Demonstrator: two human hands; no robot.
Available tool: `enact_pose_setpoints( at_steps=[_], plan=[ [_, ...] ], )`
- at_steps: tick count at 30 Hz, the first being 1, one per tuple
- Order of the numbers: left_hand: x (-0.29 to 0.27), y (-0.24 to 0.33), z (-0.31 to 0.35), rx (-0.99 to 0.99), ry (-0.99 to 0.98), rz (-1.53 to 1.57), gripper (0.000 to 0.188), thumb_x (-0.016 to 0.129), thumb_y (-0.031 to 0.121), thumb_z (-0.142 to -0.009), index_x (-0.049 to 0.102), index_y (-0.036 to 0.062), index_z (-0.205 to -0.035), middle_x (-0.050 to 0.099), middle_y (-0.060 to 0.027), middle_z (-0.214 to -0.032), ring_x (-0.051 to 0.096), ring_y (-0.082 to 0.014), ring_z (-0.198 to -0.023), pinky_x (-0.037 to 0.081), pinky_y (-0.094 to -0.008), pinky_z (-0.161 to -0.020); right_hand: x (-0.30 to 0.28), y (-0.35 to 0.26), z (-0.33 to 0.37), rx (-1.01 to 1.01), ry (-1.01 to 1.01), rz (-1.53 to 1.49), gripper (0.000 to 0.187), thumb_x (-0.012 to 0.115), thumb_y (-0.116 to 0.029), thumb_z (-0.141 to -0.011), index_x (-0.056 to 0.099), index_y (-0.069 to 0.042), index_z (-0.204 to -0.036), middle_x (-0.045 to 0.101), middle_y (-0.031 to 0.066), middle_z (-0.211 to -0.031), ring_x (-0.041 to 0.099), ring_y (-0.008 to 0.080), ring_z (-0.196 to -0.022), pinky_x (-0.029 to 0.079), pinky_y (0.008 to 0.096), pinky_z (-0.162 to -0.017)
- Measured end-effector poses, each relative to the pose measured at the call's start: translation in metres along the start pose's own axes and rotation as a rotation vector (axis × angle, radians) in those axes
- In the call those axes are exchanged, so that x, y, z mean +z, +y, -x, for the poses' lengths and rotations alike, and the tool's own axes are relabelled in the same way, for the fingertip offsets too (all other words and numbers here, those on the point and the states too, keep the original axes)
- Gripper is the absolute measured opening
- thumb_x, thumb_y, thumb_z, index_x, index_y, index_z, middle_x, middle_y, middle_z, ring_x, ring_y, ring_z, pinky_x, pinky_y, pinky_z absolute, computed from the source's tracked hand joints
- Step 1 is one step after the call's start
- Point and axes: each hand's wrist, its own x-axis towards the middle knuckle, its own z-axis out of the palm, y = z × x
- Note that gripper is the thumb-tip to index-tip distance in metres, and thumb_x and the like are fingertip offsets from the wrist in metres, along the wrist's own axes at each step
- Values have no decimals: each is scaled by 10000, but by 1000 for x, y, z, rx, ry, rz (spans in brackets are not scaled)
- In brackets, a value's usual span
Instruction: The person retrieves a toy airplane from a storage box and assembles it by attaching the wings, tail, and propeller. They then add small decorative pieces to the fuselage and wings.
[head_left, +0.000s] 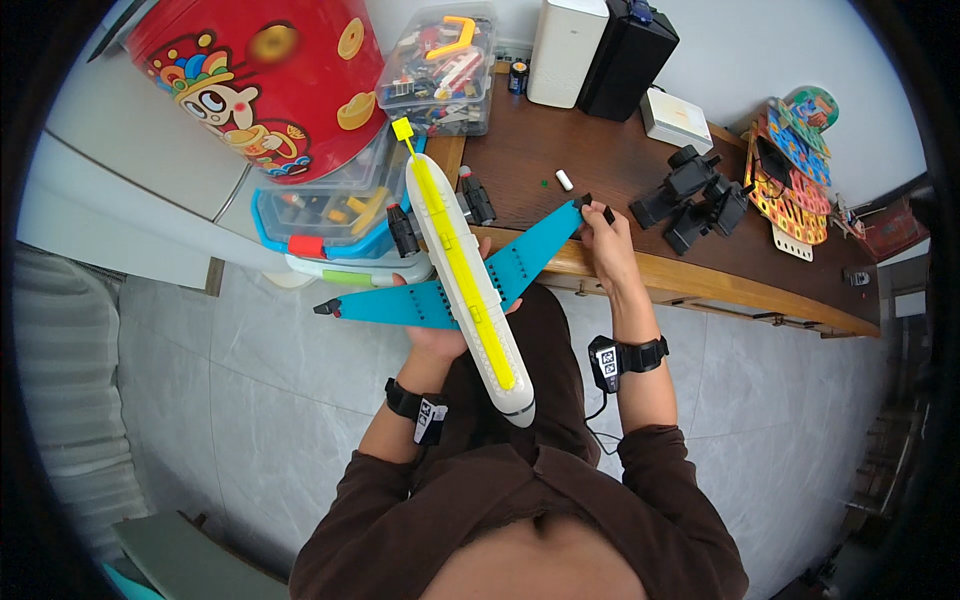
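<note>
Left hand [440, 335] cups the toy plane [465, 270] under its belly, right hand [603, 235] pinching the far-right wingtip; looks light, rigid, snap-apart fragile, best gripped mid-body.

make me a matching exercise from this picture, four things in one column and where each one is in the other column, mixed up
Things:
1. toy plane
2. red tub
3. small white piece
4. right hand

Places:
A. lying loose on the brown desk
B. at the tip of the blue wing
C. resting on the left hand, above the lap
D. top left, beside the clear box of bricks

Pairs: 1-C, 2-D, 3-A, 4-B
</note>
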Motion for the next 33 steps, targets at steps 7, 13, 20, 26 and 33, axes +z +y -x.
enact_pose_setpoints(
  at_steps=[7, 13, 20, 26, 33],
  plan=[
    [10, 1, -9, 58, 9, 23, 865, 419, 724, -753, 194, 243, -1436, 167, -95, -1491, 211, -345, -1348, 198, -628, -1030, 24, 7, 48, 217, -192, -58, 331, 547, -389, -897, 583, -65, -837, 554, -5, -771, 374, 31, -562, 270, 173, -475],
    [15, -1, -14, 81, -62, -15, 920, 401, 731, -754, 186, 153, -1438, 164, -167, -1479, 203, -334, -1354, 194, -499, -1091, 36, 11, 86, 264, -535, -202, 254, 560, -232, -897, 552, -9, -1017, 591, 26, -927, 467, 57, -733, 389, 198, -633],
    [-5, 2, -11, 32, 85, -141, 865, 409, 696, -790, 299, 57, -1363, 365, -149, -1371, 341, -301, -1276, 242, -450, -1077, 40, 6, 104, 229, -451, -113, 435, 746, -104, -714, 527, 10, -1073, 565, 42, -899, 506, 85, -776, 427, 225, -700],
    [-15, 29, 3, 480, 299, -456, 623, 293, 501, -923, 422, -11, -1253, 486, -157, -1261, 459, -302, -1177, 341, -432, -1020, 39, -2, 113, 152, -371, -111, 411, 737, -77, -716, 526, 0, -1060, 604, 22, -855, 545, 73, -752, 444, 217, -695],
    [3, 64, 14, 701, 501, -825, 426, 382, 332, -963, 489, -44, -1132, 576, -231, -1109, 567, -293, -1024, 449, -390, -904, 38, -4, 117, 167, -287, -57, 413, 729, -72, -730, 499, 15, -1062, 638, 84, -893, 593, 104, -761, 482, 245, -689]
  ],
)
